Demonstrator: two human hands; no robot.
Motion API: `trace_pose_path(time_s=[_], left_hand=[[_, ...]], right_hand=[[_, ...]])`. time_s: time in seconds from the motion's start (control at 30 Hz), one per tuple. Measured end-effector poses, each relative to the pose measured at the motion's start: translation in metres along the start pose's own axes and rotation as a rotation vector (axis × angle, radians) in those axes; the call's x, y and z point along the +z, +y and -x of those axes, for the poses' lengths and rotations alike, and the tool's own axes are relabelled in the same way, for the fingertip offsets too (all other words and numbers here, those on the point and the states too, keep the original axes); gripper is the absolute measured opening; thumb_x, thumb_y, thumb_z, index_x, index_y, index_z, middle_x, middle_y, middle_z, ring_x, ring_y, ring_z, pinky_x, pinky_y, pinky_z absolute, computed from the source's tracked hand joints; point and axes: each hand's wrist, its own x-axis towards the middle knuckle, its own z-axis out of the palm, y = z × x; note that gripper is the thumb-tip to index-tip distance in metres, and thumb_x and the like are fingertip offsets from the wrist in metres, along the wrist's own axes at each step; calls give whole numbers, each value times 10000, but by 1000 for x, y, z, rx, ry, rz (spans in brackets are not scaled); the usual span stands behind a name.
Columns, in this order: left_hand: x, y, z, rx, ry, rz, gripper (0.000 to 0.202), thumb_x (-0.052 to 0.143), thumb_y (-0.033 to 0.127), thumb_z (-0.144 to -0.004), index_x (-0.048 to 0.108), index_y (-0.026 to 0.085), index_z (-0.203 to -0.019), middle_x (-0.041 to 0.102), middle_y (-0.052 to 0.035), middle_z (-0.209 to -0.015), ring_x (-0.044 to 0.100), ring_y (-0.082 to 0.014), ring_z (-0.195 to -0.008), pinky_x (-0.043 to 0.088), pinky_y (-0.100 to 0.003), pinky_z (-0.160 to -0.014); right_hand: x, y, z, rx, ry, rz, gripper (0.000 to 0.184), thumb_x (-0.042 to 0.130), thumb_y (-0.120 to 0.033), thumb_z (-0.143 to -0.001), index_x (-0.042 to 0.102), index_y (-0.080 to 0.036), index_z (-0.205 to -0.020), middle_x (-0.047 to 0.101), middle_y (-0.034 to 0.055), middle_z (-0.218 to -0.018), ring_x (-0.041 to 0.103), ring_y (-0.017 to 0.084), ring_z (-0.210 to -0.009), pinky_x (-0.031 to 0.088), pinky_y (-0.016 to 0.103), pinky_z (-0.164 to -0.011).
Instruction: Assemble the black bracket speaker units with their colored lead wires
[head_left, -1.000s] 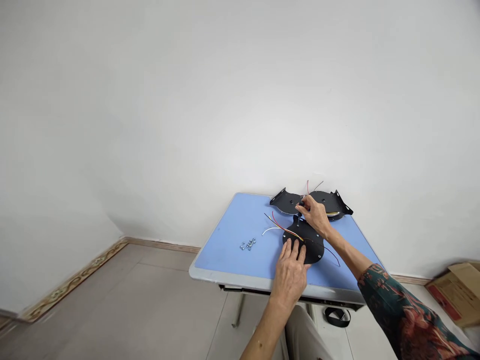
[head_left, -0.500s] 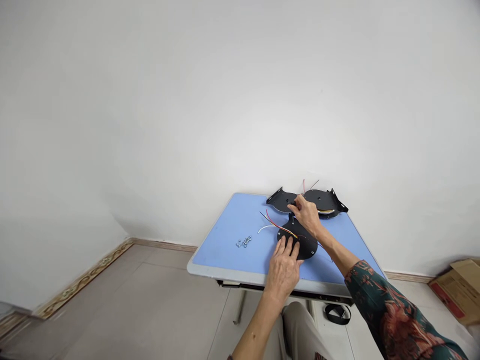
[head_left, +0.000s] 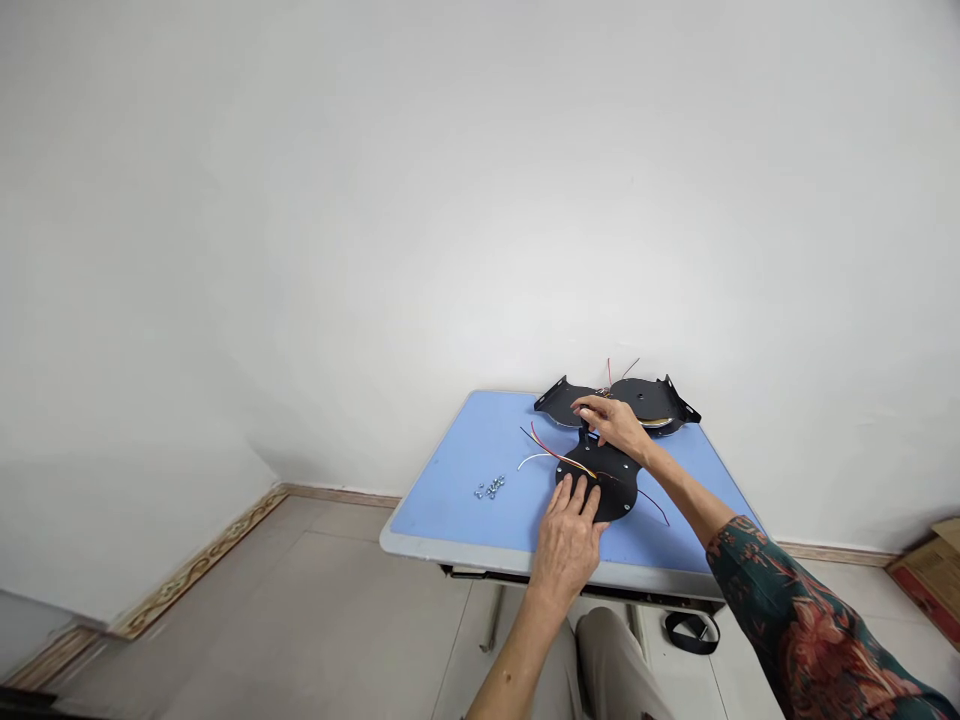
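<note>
A round black metal plate (head_left: 615, 486) with a bracket lies on the blue tabletop. Red, yellow, white and dark wires come out through its middle, and a thin dark wire runs off its right side. My left hand (head_left: 568, 535) rests flat on the plate's near left part, fingers stretched. Over the far edge of the plate, my right hand (head_left: 611, 420) has its fingers closed around the top of a dark upright tool (head_left: 584, 424), apparently a screwdriver. Its tip is too small to make out. Several small silver screws (head_left: 492, 488) lie loose to the left.
Two similar black plates with brackets, one left (head_left: 561, 402) and one right (head_left: 643, 398), lie at the back of the table (head_left: 442, 510) near the white wall. A black strap (head_left: 691, 633) is on the floor; a cardboard box (head_left: 934, 580) stands at right.
My right hand has turned about the tool, its fingers now stretching further left over the top. My left hand stays on the plate. The view has shifted slightly.
</note>
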Motion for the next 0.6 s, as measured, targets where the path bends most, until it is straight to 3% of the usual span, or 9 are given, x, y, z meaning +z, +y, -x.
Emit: trace_pose_path(time_s=[0.1, 0.2, 0.37, 0.47, 0.6], left_hand=[[-1, 0, -1, -9, -6, 7, 480, 598, 296, -955, 590, 141, -1410, 563, -147, -1492, 463, -348, -1439, 442, -520, -1176], [-4, 1, -1, -27, -18, 0, 487, 597, 320, -953, 590, 149, -1408, 570, -149, -1486, 466, -338, -1438, 435, -508, -1182], [-8, 2, -1, 30, 4, -53, 500, 570, 334, -950, 570, 146, -1413, 579, -145, -1471, 481, -323, -1420, 413, -459, -1191], [-9, -1, -2, 51, 37, -125, 493, 602, 361, -929, 603, 141, -1370, 597, -156, -1437, 499, -308, -1395, 401, -410, -1197], [-12, 1, -1, 80, 55, -219, 428, 663, 382, -896, 664, 213, -1289, 667, -124, -1339, 550, -319, -1327, 452, -462, -1126]], right_hand=[[-2, -2, -2, -12, -6, 50, 259, 525, -292, -855, 741, -218, -977, 747, 19, -831, 639, 149, -625, 471, 227, -485], [3, 0, 0, -53, 136, 158, 225, 516, -306, -873, 723, -219, -889, 762, 47, -794, 647, 180, -617, 494, 298, -616], [18, 19, 5, -75, 351, 317, 342, 481, -517, -909, 695, -250, -901, 751, 102, -778, 680, 277, -643, 471, 397, -649], [18, 31, 2, -98, 360, 328, 376, 501, -623, -887, 682, -294, -904, 743, 133, -760, 676, 313, -616, 462, 443, -615], [10, 42, 2, -82, 277, 173, 424, 538, -704, -832, 706, -322, -906, 749, 106, -761, 638, 286, -516, 477, 439, -536]])
